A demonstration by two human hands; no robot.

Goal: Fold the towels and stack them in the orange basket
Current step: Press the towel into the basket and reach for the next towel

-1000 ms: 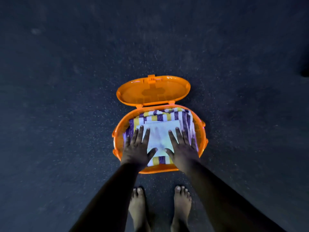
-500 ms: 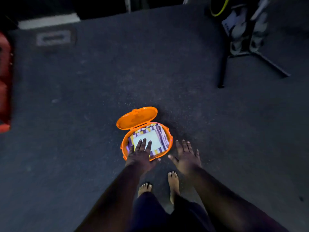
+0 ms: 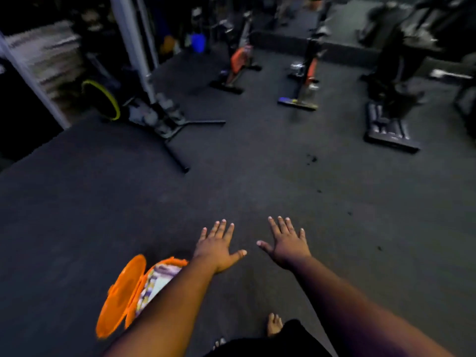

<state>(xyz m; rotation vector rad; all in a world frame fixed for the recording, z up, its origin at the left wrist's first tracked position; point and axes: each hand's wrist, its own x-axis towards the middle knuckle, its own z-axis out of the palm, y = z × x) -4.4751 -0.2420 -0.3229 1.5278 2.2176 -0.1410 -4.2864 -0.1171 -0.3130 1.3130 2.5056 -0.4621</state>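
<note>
Two hands, left hand [image 3: 217, 247] and right hand [image 3: 288, 242], fingers spread flat, holding nothing

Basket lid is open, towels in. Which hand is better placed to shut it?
Left, probably. The left hand is on the side of the orange basket and its open lid; the right hand is farther away. Both are empty.

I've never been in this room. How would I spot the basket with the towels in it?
Start from the wide dark floor and look down to the near left, beside the person's left forearm. There sits the orange basket, its lid swung open and striped towels showing inside. It is the only bright orange tub lying low on the floor; the other orange bits are on upright exercise machines far across the room.
</note>
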